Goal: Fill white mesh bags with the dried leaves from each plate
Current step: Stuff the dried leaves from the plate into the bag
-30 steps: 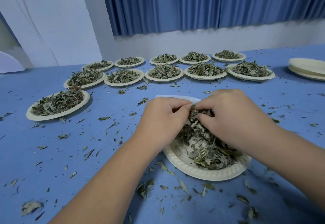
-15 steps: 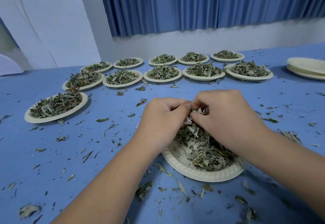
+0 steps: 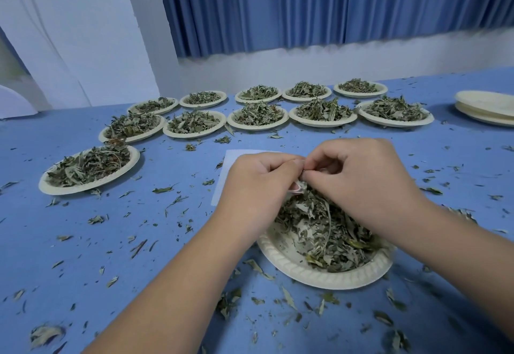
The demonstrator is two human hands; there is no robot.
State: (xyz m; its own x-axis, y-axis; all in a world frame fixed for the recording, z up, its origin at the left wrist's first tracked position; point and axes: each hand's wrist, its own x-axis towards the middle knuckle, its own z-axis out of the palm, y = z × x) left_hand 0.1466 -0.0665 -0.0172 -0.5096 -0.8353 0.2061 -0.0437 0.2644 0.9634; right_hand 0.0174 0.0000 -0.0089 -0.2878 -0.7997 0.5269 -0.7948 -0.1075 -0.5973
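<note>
Left hand: you pinch the white mesh bag at its mouth.
Right hand: pinches the same mouth, over the dried leaves.
Bag axis: flat on the counter, running far-left from your hands.

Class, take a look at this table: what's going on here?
A person is bagging dried leaves. The left hand and right hand pinch the mouth of a white mesh bag over the near plate, heaped with leaves. Eleven other plates wait full farther back; a stack of empty plates sits at the right. Leaf bits litter the blue table.
</note>
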